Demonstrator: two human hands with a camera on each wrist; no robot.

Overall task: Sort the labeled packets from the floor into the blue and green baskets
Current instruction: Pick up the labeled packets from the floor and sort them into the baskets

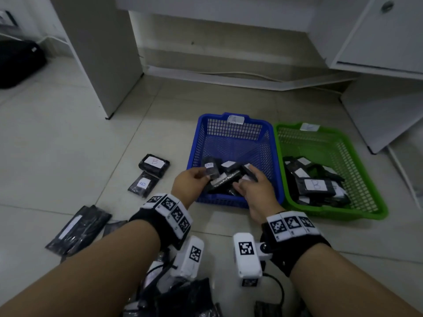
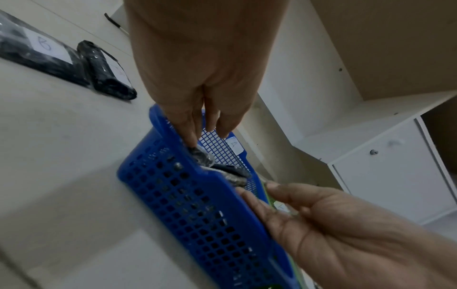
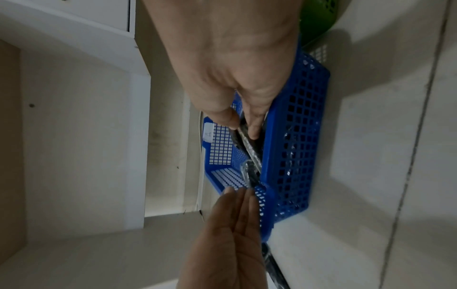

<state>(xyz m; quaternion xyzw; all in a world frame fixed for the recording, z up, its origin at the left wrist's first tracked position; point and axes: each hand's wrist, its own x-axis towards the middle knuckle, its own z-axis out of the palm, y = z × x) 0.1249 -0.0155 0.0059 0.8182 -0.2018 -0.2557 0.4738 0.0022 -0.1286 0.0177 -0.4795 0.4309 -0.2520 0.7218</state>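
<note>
The blue basket (image 1: 194, 143), tagged A, stands on the floor with several black packets in its near end. My left hand (image 1: 203, 173) pinches a black packet with a white label (image 1: 211, 169) over the basket's near left corner; in the left wrist view my left hand (image 2: 205, 135) has the packet (image 2: 201, 155) at its fingertips. My right hand (image 1: 246, 177) reaches into the basket, and in the right wrist view my right hand (image 3: 243, 125) grips another black packet (image 3: 247, 144) between thumb and fingers. The green basket (image 1: 332, 213) on the right holds several packets (image 1: 317, 185).
Two packets marked B (image 1: 153, 164) (image 1: 143, 184) lie left of the blue basket. Longer black packets (image 1: 77, 227) lie at the near left, and more are piled by my knees (image 1: 183, 298). A white desk panel (image 1: 103, 53) and a cabinet (image 1: 389, 30) stand behind.
</note>
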